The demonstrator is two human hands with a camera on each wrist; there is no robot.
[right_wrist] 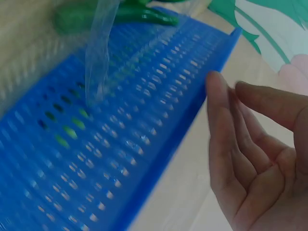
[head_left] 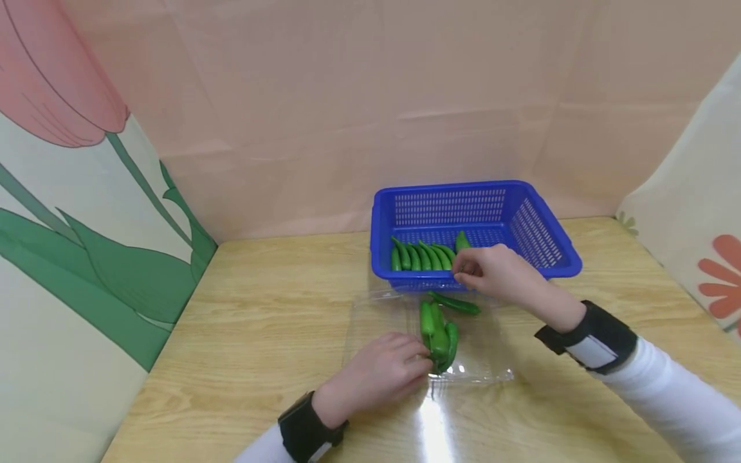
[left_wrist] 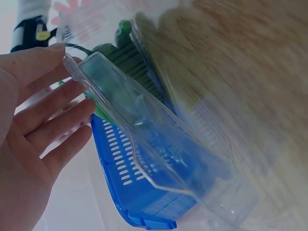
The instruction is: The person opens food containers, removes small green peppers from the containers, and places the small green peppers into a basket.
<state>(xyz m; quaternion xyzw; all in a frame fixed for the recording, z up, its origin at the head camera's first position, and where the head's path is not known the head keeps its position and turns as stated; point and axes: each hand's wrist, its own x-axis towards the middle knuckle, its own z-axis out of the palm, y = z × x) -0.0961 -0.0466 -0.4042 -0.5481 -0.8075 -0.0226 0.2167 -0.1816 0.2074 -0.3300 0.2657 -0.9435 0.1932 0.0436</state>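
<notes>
Blue basket (head_left: 544, 241) with slotted walls; green peppers (head_left: 421, 256) inside, more green peppers (head_left: 439, 334) on a clear tray (head_left: 370, 321). Light wood-grain bench (head_left: 272, 302). Pink backdrop (head_left: 359, 96); side cloth (head_left: 87, 212) cream with pink tulip, green leaves.

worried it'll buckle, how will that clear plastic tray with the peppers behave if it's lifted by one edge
The clear tray looks thin, so it would probably flex. The green peppers sit toward one side, so it may tip. Its glossy surface could feel slippery under the left hand.
</notes>
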